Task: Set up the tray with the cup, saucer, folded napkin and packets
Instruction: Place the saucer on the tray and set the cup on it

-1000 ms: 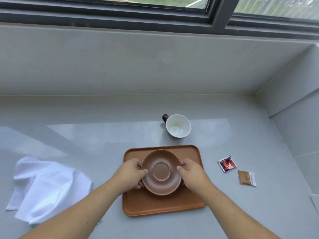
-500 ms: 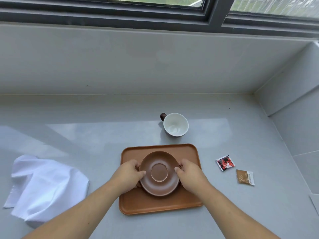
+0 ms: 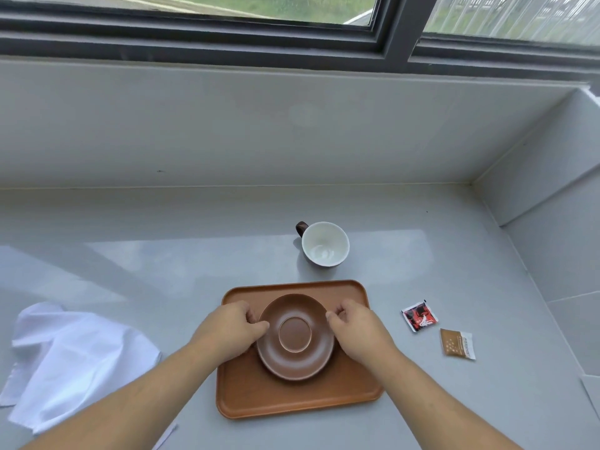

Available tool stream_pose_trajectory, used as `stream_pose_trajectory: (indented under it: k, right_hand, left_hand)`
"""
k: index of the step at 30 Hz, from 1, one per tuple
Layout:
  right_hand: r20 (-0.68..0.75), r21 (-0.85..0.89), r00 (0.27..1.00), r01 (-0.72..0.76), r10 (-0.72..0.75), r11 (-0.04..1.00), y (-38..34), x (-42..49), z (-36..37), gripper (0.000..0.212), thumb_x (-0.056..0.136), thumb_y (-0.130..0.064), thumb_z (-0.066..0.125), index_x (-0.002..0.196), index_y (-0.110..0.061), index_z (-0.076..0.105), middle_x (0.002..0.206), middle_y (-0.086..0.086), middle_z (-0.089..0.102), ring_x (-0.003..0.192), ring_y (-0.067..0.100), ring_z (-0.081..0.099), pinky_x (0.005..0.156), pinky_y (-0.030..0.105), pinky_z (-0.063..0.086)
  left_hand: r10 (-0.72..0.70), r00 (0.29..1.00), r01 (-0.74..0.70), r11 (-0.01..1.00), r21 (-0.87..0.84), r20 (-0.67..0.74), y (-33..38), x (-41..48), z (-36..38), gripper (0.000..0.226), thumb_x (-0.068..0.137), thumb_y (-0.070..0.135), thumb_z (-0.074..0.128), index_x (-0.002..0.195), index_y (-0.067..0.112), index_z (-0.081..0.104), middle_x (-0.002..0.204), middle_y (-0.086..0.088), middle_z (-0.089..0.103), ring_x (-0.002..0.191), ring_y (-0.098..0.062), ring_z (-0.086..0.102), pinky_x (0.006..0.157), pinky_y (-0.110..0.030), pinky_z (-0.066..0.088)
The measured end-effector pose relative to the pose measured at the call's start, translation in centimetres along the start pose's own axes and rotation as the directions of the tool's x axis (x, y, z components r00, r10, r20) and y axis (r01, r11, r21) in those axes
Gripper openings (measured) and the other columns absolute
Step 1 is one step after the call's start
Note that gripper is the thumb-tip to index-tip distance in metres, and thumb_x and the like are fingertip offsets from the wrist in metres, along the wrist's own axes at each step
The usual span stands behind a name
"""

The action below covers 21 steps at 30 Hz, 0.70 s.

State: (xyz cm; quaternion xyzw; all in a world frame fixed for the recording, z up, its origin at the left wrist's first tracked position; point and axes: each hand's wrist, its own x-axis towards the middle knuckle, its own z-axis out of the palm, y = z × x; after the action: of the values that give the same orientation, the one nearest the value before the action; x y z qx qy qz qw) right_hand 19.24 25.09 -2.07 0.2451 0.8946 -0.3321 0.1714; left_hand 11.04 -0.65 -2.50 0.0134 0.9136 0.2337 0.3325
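A brown saucer lies on the brown tray, slightly toward its far half. My left hand is at the saucer's left rim with the thumb on the edge. My right hand touches the right rim with curled fingers. A cup, white inside with a dark handle, stands upright on the counter just beyond the tray. A crumpled white napkin lies unfolded at the left. A red packet and a brown packet lie right of the tray.
The grey counter ends at a back wall below a window. A side wall closes the right. A white corner of something shows at the right edge.
The saucer has come down to rest on the tray, with both hands staying at its rim. The right hand's fingers have drawn back to the edge. Nothing else moved.
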Motion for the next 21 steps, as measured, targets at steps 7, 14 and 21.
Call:
stream_pose_trajectory:
  k: [7, 14, 21]
  right_hand:
    - [-0.107, 0.331, 0.990, -0.049, 0.089, 0.942, -3.0, 4.8, -5.1, 0.027, 0.095, -0.044, 0.052, 0.117, -0.028, 0.056, 0.078, -0.001, 0.074, 0.072, 0.018, 0.070, 0.077, 0.039, 0.059]
    - [-0.014, 0.328, 0.993, -0.107, 0.119, 0.938, -3.8, 8.5, -5.5, 0.041, 0.092, -0.039, 0.051, 0.131, -0.025, 0.050, 0.096, 0.004, 0.075, 0.090, 0.028, 0.071, 0.086, 0.046, 0.058]
    - [0.066, 0.374, 0.991, -0.136, 0.120, 0.917, -3.4, 9.7, -4.6, 0.028, 0.089, -0.030, 0.047, 0.114, -0.020, 0.055, 0.094, 0.006, 0.073, 0.065, 0.025, 0.074, 0.071, 0.044, 0.063]
  left_hand:
    - [0.222, 0.950, -0.195, 0.971, 0.139, -0.219, 7.9, 4.4, -6.5, 0.051, 0.090, 0.047, 0.069, 0.134, 0.029, 0.052, 0.127, 0.004, 0.068, 0.110, -0.023, 0.066, 0.084, -0.036, 0.049]
    - [0.357, 0.929, -0.307, 0.893, 0.328, -0.101, 13.2, 9.7, -7.0, 0.060, 0.099, 0.033, 0.058, 0.153, 0.042, 0.033, 0.150, -0.004, 0.054, 0.125, -0.031, 0.060, 0.096, -0.044, 0.053]
    - [0.378, 0.925, -0.330, 0.859, 0.391, -0.048, 13.6, 11.1, -5.2, 0.051, 0.098, 0.023, 0.056, 0.146, 0.035, 0.044, 0.133, -0.006, 0.064, 0.115, -0.031, 0.062, 0.090, -0.043, 0.055]
